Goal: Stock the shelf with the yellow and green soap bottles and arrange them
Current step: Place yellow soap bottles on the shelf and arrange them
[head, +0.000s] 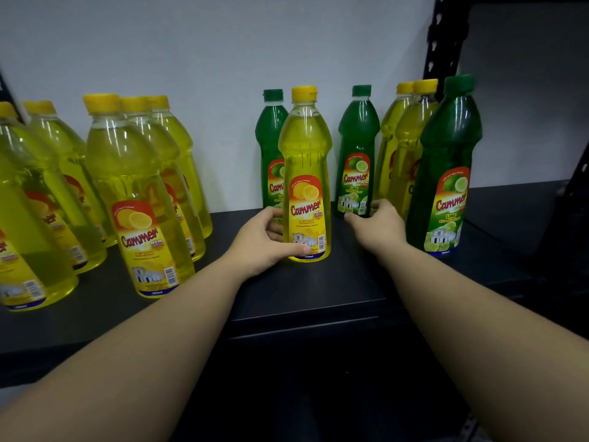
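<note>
A yellow lemon soap bottle stands upright in the middle of the dark shelf. My left hand grips its base, thumb across the front of the label. Right behind it stands a green lime bottle. My right hand holds the base of another green bottle further back, fingers curled round its lower label. To the right stand two yellow bottles and a large green bottle. Several large yellow bottles fill the left side.
A white wall backs the shelf. A black perforated upright rises at the right rear. The shelf's front edge runs below my forearms, with dark space beneath it.
</note>
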`<state>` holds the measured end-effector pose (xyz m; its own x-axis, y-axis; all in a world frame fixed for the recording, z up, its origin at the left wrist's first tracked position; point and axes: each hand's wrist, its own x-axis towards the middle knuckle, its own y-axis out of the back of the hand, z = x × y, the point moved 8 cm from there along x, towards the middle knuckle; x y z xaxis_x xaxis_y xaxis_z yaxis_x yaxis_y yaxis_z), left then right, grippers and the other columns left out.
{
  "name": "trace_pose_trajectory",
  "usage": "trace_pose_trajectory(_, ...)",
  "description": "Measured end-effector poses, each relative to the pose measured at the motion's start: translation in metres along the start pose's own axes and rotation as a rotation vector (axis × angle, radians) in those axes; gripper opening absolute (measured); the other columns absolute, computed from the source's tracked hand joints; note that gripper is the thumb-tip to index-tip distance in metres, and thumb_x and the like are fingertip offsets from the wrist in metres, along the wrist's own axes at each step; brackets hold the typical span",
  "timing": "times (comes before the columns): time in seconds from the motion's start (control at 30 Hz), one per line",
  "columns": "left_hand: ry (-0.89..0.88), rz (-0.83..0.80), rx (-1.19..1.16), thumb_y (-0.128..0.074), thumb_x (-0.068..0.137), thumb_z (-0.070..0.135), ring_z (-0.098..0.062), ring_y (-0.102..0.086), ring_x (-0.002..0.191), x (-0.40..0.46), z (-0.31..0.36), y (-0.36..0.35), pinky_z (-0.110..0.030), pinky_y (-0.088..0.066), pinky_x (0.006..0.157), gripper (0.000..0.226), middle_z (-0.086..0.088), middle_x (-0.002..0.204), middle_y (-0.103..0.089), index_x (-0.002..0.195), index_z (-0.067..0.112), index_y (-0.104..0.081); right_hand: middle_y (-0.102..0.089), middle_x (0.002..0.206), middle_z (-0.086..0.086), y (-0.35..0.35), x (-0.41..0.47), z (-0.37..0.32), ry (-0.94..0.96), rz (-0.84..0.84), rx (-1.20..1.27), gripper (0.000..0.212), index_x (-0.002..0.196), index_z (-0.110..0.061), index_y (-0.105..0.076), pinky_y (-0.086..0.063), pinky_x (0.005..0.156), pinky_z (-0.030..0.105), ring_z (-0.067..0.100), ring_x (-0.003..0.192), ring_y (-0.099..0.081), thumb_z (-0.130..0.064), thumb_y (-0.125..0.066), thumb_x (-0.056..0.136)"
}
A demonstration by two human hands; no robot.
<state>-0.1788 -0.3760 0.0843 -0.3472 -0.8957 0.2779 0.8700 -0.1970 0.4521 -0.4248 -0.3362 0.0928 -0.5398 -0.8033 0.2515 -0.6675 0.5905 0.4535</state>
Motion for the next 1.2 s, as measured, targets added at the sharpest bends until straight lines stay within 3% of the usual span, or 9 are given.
trace_pose_trajectory(0.1, 0.012, -0.025, -0.031, -0.098, 0.064, 0.032, 0.004, -0.071, 0.096, 0.001, -0.001, -0.002, -0.014, -0.056, 0.073, 0.074, 0.012, 0.113, -0.073, 0.125, 0.027, -0.056, -0.059, 0.137, 0.012, -0.015, 0.017, -0.001, 0.024, 0.022, -0.027, 0.072, 0.141, -0.01, -0.045, -0.048, 0.099, 0.039, 0.032, 0.126, -0.058, -0.035, -0.082, 0.085)
trace_pose_trajectory(0.27, 0.015, -0.036, -0.041, -0.099, 0.061, 0.031, -0.004, -0.074, 0.097, 0.005, -0.006, -0.001, -0.027, -0.062, 0.082, 0.084, 0.006, 0.112, -0.074, 0.13, 0.025, -0.052, -0.042, 0.149, 0.015, -0.031, 0.032, -0.005, 0.035, 0.08, -0.047, 0.095, 0.155, -0.008, -0.026, -0.044, 0.111, 0.048, 0.034, 0.137, -0.045, -0.034, -0.083, 0.083)
trace_pose_trajectory(0.37, 0.007, -0.044, -0.024, -0.099, 0.062, 0.03, -0.004, -0.074, 0.096, 0.005, -0.007, 0.0, -0.022, -0.06, 0.076, 0.08, 0.011, 0.108, -0.075, 0.13, 0.033, -0.057, -0.037, 0.149, 0.016, -0.035, 0.039, -0.005, 0.037, 0.091, -0.12, 0.098, 0.155, -0.009, -0.025, -0.043, 0.112, 0.049, 0.036, 0.139, -0.041, -0.043, -0.082, 0.083)
trace_pose_trajectory(0.47, 0.011, -0.055, -0.022, -0.098, 0.064, 0.026, -0.002, -0.074, 0.093, 0.004, -0.007, -0.001, -0.015, -0.056, 0.07, 0.063, 0.016, 0.102, -0.078, 0.118, 0.033, -0.066, -0.036, 0.149, 0.017, -0.039, 0.039, -0.007, 0.065, 0.089, -0.255, 0.091, 0.151, -0.008, -0.031, -0.041, 0.111, 0.047, 0.036, 0.14, -0.038, -0.047, -0.078, 0.085)
trace_pose_trajectory(0.63, 0.02, -0.047, -0.026, -0.098, 0.065, 0.027, 0.001, -0.073, 0.091, 0.002, -0.004, -0.002, -0.012, -0.055, 0.066, 0.059, 0.018, 0.099, -0.077, 0.114, 0.034, -0.066, -0.054, 0.138, 0.015, -0.04, 0.046, -0.007, 0.045, 0.084, -0.032, 0.077, 0.142, -0.01, -0.03, -0.05, 0.09, 0.039, 0.033, 0.125, -0.057, -0.036, -0.079, 0.088)
trace_pose_trajectory(0.73, 0.022, -0.048, -0.03, -0.098, 0.064, 0.028, 0.001, -0.073, 0.092, 0.001, -0.003, -0.002, -0.015, -0.057, 0.071, 0.062, 0.019, 0.1, -0.077, 0.117, 0.033, -0.066, -0.05, 0.144, 0.015, -0.038, 0.052, -0.01, 0.035, 0.119, -0.066, 0.089, 0.15, -0.008, -0.029, -0.048, 0.102, 0.043, 0.033, 0.133, -0.051, -0.04, -0.081, 0.086)
trace_pose_trajectory(0.93, 0.017, 0.018, -0.014, -0.102, 0.051, 0.042, -0.006, -0.075, 0.091, 0.002, -0.004, 0.005, -0.031, -0.062, 0.08, 0.087, 0.006, 0.104, -0.075, 0.123, 0.03, -0.054, -0.048, 0.139, 0.018, -0.037, 0.043, -0.014, 0.031, 0.149, -0.283, 0.074, 0.141, -0.005, -0.041, -0.044, 0.106, 0.042, 0.034, 0.133, -0.047, -0.046, -0.074, 0.09)
trace_pose_trajectory(1.07, 0.021, 0.035, -0.015, -0.101, 0.037, 0.053, -0.009, -0.075, 0.092, 0.001, -0.006, 0.008, -0.038, -0.063, 0.083, 0.095, 0.004, 0.104, -0.076, 0.115, 0.027, -0.053, -0.047, 0.138, 0.018, -0.025, 0.019, -0.015, 0.053, 0.104, -0.277, 0.068, 0.139, -0.005, -0.039, -0.046, 0.104, 0.042, 0.035, 0.13, -0.05, -0.041, -0.072, 0.093)
trace_pose_trajectory(1.2, 0.025, 0.035, -0.006, -0.101, 0.042, 0.049, -0.006, -0.075, 0.09, -0.003, -0.001, 0.007, -0.035, -0.063, 0.083, 0.088, 0.004, 0.104, -0.075, 0.113, 0.026, -0.055, -0.056, 0.13, 0.017, -0.002, -0.021, -0.011, 0.064, 0.045, -0.261, 0.058, 0.132, -0.007, -0.039, -0.052, 0.09, 0.042, 0.034, 0.12, -0.058, -0.039, -0.069, 0.095)
